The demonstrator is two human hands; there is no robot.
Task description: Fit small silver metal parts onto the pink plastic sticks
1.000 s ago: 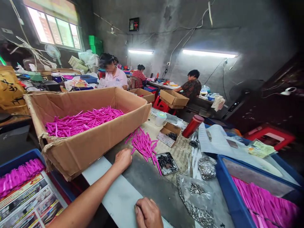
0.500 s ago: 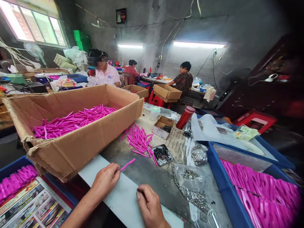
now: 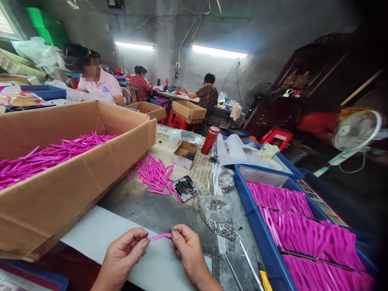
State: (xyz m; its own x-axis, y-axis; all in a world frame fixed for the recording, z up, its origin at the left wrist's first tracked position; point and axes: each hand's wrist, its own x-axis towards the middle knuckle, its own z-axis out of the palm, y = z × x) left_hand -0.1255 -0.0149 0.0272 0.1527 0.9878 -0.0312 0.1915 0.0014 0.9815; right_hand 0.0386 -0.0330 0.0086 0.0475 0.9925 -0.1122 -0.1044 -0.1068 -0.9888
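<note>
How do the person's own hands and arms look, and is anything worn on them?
The left hand and right hand are both bare: no glove, ring or watch shows on them. No sleeve of this person comes into view.

i see one cam, head-worn, aimed forward and down over the worktable [image 3: 136,206]. left hand [image 3: 123,254] and right hand [image 3: 190,251] sit near the lens, bottom centre. cardboard box [image 3: 75,190] close in at left, blue tray [image 3: 256,226] close in at right, both cut by the frame edge. grey wall [image 3: 263,32] far off along the top. wide field, upper right corner dark.
</note>
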